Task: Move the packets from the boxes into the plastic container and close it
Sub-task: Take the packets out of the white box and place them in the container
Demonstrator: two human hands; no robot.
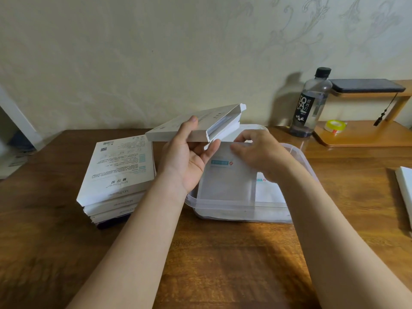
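- While the left hand [189,161] grips an open box [178,130] above the container [299,156], its thumb lies on top with the fingers beneath.
- The right hand [260,155], fingers curled, pinches the top edge of a packet [225,177] inside the container.
- A stack [118,175] of boxes sits just left.

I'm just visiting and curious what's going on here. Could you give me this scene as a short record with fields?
left hand: holds an open box, tilted above the container
right hand: pinches a packet below the box's open end
container: no lid on, packets inside
stack: more boxes, left of the container on the table
bottle: upright, far right
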